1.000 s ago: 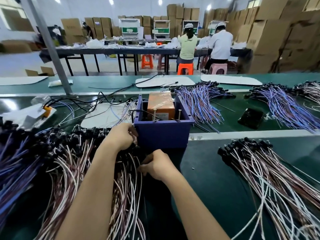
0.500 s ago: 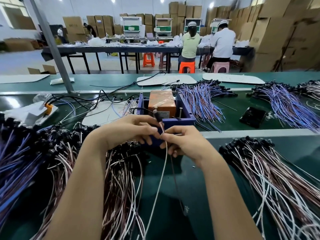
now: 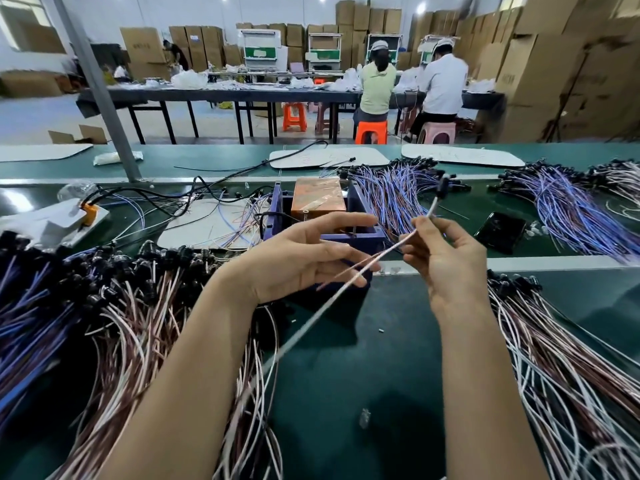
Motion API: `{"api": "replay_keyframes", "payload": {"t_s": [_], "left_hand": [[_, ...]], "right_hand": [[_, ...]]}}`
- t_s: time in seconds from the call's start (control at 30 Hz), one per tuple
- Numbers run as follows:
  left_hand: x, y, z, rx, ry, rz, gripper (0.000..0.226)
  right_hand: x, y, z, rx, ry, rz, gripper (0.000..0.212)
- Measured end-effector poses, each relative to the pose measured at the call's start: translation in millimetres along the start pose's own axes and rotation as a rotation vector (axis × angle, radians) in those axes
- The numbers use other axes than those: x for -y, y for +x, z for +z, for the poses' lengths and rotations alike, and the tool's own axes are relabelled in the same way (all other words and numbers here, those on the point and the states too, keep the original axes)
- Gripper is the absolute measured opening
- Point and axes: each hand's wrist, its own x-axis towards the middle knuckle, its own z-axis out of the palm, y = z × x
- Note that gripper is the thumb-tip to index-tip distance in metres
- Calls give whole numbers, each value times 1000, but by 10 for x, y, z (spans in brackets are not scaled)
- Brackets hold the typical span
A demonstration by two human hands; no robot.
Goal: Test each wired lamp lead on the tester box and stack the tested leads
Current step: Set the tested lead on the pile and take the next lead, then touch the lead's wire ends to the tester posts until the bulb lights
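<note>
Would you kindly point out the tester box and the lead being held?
tester box [image 3: 360, 200]: head view, its blue right wall.
held lead [image 3: 396, 245]: head view, white wire between the hands.

The right hand [image 3: 446, 258] has swung the lead [image 3: 391, 249] up and to the right, while the left hand [image 3: 301, 258] has opened, fingers straightened.

light: bright overhead ceiling lamps [image 3: 420, 8] | glare: belt [image 3: 20, 195] left | blur: lead [image 3: 398, 244], frame edges | distortion: wide-angle bowing
</note>
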Motion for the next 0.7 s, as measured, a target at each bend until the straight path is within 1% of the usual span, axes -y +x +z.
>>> {"api": "replay_keyframes", "payload": {"t_s": [0.1, 0.17, 0.27, 0.33, 0.43, 0.5, 0.53, 0.6, 0.7], "left_hand": [[2, -11, 26, 93, -20, 57, 38], [16, 15, 70, 114, -5, 79, 39], [27, 86, 135, 48, 13, 107, 34], [35, 129, 164, -76, 77, 149, 23], [54, 177, 175, -290, 179, 258, 13], [56, 187, 164, -356, 187, 317, 7], [53, 188, 158, -379, 197, 329, 6], [61, 200, 150, -408, 240, 334, 3], [83, 234, 181, -443, 250, 353, 3]], "right_hand": [[-60, 78, -132, -67, 12, 29, 7], [-106, 99, -191, -73, 0, 30, 8], [-168, 112, -220, -61, -55, 75, 16], [-196, 110, -242, -32, -139, 157, 20], [-221, 83, -280, 118, -406, 310, 25], [-214, 60, -281, 199, -525, 395, 28], [-203, 50, -272, 224, -546, 419, 28], [-169, 32, -243, 272, -501, 441, 26], [-84, -31, -179, 440, -353, 459, 8]]}}
